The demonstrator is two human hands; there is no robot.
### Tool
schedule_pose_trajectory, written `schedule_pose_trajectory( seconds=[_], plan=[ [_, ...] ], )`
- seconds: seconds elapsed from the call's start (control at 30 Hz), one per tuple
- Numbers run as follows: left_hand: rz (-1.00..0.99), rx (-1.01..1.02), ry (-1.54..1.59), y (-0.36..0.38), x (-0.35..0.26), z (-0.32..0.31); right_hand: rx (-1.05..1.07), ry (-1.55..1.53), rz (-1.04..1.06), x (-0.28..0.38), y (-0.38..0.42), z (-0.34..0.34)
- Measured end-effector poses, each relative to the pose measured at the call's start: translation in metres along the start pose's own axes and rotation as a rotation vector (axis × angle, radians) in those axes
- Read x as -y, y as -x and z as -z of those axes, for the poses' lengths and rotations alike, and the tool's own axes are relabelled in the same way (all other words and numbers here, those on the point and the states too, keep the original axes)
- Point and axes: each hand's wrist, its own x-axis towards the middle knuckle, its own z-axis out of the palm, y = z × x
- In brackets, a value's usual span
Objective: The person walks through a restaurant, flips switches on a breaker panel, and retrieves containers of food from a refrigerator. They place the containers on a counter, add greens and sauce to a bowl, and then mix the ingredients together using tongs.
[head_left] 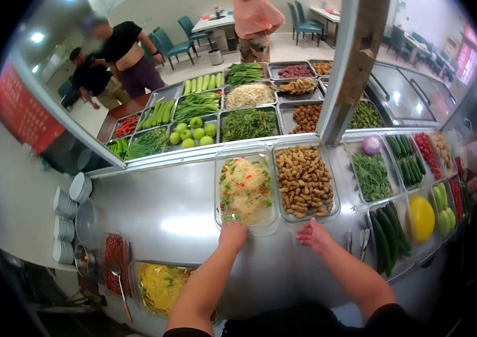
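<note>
My left hand (233, 235) is at the near edge of a clear tray (273, 194) of pale noodle salad (245, 185) with red and green bits. Its fingers are closed; a shiny, partly hidden thing shows just beyond them, and I cannot make out what they grip. My right hand (313, 236) hangs open, palm turned inward, just below the tray of peanuts in shells (304, 182). Nothing shows in it.
Beyond the counter (154, 208), metal trays hold green apples (193, 133), bean sprouts (250, 95) and greens. To the right are cucumbers (384, 238), tongs (365, 242) and a yellow melon (421, 218). Stacked plates (64, 227), shelled peanuts (114, 253) and a yellow dish (162, 286) lie left.
</note>
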Motion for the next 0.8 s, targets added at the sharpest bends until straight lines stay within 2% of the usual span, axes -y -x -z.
schedule_pose_trajectory(
  seconds=[0.07,0.13,0.2,0.23,0.3,0.37,0.4,0.47,0.5,0.53,0.57,0.6,0.63,0.67,0.7,0.73,0.77,0.8],
  plan=[
    [0.136,-0.107,0.072,0.012,-0.021,0.01,0.012,0.084,-0.036,-0.001,0.002,0.002],
    [0.178,-0.092,0.186,0.046,-0.035,0.024,0.103,0.075,-0.104,-0.011,0.004,-0.001],
    [0.045,-0.371,0.365,0.095,-0.045,0.047,0.157,0.194,-0.134,-0.033,0.022,-0.016],
    [0.064,-0.377,0.368,0.117,-0.04,0.051,0.203,0.295,-0.161,-0.042,0.033,-0.029],
    [0.211,-0.421,0.353,0.172,-0.014,0.046,0.248,0.353,-0.211,-0.063,0.065,-0.063],
    [0.434,-0.553,0.484,0.227,0.032,0.032,0.309,0.412,-0.294,-0.096,0.086,-0.091],
    [0.581,-0.628,0.423,0.256,0.056,0.022,0.376,0.432,-0.306,-0.112,0.092,-0.105],
    [0.842,-0.631,0.346,0.313,0.106,0.0,0.45,0.459,-0.319,-0.134,0.106,-0.14],
    [0.937,-0.615,0.348,0.338,0.13,-0.011,0.474,0.519,-0.262,-0.143,0.118,-0.16],
    [0.941,-0.612,0.349,0.358,0.15,-0.032,0.494,0.578,-0.2,-0.153,0.125,-0.178],
    [1.051,-0.611,0.331,0.375,0.169,-0.057,0.494,0.581,-0.2,-0.163,0.127,-0.194],
    [1.158,-0.606,0.313,0.387,0.185,-0.081,0.402,0.687,-0.083,-0.173,0.131,-0.209],
    [1.154,-0.601,0.315,0.391,0.199,-0.098,0.305,0.788,0.035,-0.186,0.135,-0.221],
    [1.092,-0.581,0.581,0.394,0.211,-0.113,0.298,0.787,0.032,-0.201,0.129,-0.226],
    [1.019,-0.553,0.846,0.398,0.219,-0.121,0.145,0.87,0.196,-0.215,0.117,-0.226],
    [1.019,-0.55,0.853,0.398,0.223,-0.129,-0.01,0.948,0.362,-0.227,0.106,-0.224],
    [1.011,-0.6,0.866,0.393,0.222,-0.13,-0.015,0.953,0.359,-0.233,0.105,-0.225],
    [1.002,-0.649,0.878,0.39,0.221,-0.133,-0.067,0.909,0.475,-0.238,0.105,-0.227]
  ],
)
